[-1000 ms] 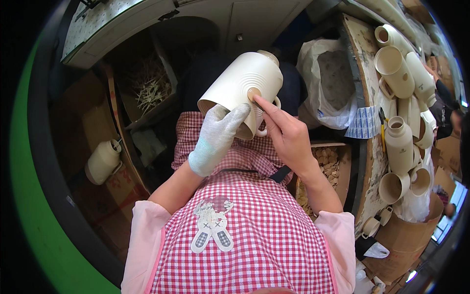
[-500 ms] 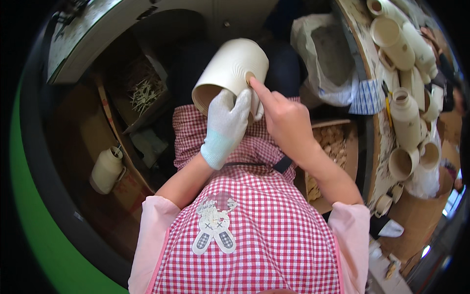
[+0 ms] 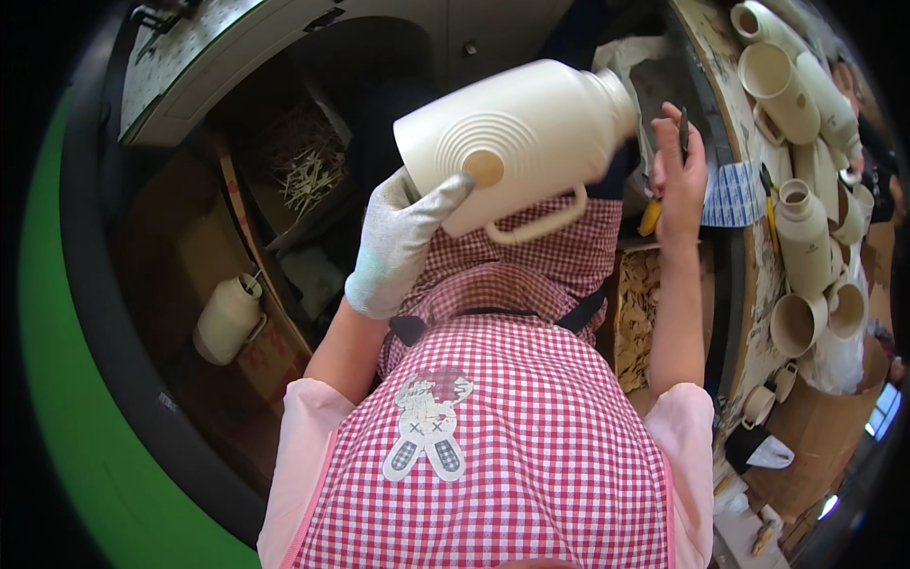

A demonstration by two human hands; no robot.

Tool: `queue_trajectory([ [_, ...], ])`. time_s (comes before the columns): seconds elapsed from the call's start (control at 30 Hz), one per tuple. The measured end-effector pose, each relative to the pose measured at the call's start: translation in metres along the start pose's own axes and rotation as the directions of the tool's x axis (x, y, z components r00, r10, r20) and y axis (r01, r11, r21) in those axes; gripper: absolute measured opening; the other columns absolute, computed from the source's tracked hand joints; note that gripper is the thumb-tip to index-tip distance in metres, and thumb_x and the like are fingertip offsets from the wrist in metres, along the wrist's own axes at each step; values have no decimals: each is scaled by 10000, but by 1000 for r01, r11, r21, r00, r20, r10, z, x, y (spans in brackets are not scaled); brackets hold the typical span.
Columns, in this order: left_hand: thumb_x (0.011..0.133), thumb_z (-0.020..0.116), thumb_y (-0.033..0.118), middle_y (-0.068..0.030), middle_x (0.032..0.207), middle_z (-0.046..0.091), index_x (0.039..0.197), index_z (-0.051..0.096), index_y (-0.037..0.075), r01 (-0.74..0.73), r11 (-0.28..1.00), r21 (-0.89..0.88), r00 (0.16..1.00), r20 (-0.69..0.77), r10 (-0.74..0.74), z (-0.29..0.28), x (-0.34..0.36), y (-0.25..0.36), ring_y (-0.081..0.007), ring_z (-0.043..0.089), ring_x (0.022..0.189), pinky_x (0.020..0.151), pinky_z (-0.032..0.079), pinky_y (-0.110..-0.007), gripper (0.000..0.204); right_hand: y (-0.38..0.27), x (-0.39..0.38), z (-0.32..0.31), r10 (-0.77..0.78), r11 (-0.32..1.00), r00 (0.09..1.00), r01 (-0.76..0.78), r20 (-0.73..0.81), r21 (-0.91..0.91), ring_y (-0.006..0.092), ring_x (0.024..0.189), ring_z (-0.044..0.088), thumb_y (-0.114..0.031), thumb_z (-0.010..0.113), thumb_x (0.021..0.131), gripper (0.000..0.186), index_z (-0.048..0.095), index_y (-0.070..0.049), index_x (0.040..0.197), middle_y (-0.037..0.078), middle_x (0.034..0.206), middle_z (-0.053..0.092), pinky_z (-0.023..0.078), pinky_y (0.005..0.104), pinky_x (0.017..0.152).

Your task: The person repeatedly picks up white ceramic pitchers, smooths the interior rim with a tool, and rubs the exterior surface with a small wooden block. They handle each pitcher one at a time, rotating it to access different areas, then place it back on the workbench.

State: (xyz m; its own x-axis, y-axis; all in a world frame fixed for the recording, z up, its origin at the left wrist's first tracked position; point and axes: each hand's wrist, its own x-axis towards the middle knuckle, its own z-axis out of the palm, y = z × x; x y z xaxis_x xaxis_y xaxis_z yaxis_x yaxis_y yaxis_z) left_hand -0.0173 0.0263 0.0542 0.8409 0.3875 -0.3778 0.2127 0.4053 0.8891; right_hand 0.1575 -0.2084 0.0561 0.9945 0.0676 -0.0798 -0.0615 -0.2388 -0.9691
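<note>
My left hand (image 3: 398,242), in a grey-white glove, holds a large cream clay jug (image 3: 517,142) by its ribbed base, tipped on its side with the handle downward and the neck pointing right. My bare right hand (image 3: 681,175) is off the jug, to its right, gripping a thin dark tool (image 3: 682,133) with a yellow handle end (image 3: 649,218) below the palm. A red and white checked apron covers my lap and chest.
A workbench (image 3: 749,247) on the right carries several cream jugs and cups, such as a bottle-shaped jug (image 3: 806,242). Another cream jug (image 3: 227,318) stands on the floor at left. A box of clay shavings (image 3: 640,313) sits by my right knee.
The jug has been turned from bottom-up to lying sideways with its base toward me. My right hand has come off the jug and moved right with the tool.
</note>
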Motion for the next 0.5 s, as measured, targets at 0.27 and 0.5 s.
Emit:
queue_trajectory([
  [0.27, 930, 818, 275, -143, 1124, 743, 1242, 667, -48, 7, 988, 154, 1000, -8, -5, 9, 2, -7, -185, 702, 1014, 951, 560, -339, 474, 20, 27, -5, -87, 978, 923, 7, 376, 210, -2, 577, 491, -410, 758, 969, 364, 723, -68, 1090, 55, 953, 760, 348, 145, 515],
  [0.5, 882, 863, 256, -151, 1094, 748, 1217, 675, -40, -4, 1000, 20, 1000, -17, 4, 5, 11, -9, -210, 719, 1016, 963, 571, -353, 485, 15, 18, -13, -41, 991, 971, 10, 234, 131, -6, 542, 396, -398, 757, 975, 400, 720, -76, 1210, -42, 804, 673, 264, 175, 494],
])
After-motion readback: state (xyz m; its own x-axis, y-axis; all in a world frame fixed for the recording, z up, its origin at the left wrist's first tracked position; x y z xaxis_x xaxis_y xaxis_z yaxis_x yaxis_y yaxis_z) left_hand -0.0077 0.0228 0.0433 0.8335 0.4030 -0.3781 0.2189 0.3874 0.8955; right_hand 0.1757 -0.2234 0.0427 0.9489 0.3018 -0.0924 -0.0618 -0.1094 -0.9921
